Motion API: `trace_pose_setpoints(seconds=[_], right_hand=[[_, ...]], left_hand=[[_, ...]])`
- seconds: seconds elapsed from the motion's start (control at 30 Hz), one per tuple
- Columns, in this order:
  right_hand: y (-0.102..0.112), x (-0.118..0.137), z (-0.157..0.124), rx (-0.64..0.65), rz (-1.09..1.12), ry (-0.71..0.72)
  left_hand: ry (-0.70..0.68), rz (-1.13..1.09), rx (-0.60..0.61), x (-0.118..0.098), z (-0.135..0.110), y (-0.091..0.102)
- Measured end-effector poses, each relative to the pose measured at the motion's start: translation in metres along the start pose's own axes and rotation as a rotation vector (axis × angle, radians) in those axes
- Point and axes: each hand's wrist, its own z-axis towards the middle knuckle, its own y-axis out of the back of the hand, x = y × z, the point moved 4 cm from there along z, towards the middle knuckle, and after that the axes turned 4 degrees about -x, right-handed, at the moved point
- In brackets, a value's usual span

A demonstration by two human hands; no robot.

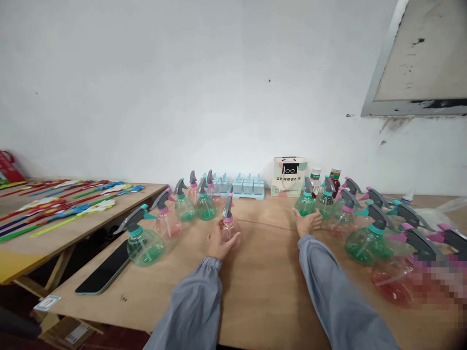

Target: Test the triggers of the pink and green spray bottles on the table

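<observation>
near the table's [266,277] left edge lies a phone [104,268], then a green bottle [145,248]; at mid-table my left hand [223,241] curls its fingers around a pink spray bottle [230,228]. i'd guess its thin plastic is light, slick and squeezable, so the neck [228,220] gives firmer purchase. further right, my right hand [307,223] has fingers spread by another bottle [305,205], contact unclear.

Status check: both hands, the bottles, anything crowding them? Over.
Left hand cupped at pink spray bottle, grip unclear. Right hand open at green spray bottle, contact unclear. More spray bottles crowd the right hand's right side.
</observation>
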Motion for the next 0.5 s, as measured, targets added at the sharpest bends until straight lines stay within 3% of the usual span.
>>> trace_pose_setpoints(seconds=[0.17,0.23,0.33,0.4,0.5], right_hand=[[0.023,0.016,-0.034,0.043,0.281,0.113],[0.033,0.032,-0.060,0.176,0.350,0.240],[0.045,0.065,-0.106,0.546,0.479,0.503],[0.052,0.080,-0.130,0.696,0.478,0.538],[0.062,0.092,-0.150,0.802,0.474,0.469]], left_hand=[[-0.022,0.045,0.062,-0.008,-0.008,-0.006],[-0.045,0.060,0.095,-0.013,-0.013,-0.011],[-0.106,0.090,0.156,-0.028,-0.025,-0.021],[-0.160,0.115,0.178,-0.041,-0.037,-0.027],[-0.258,0.151,0.200,-0.060,-0.059,-0.037]])
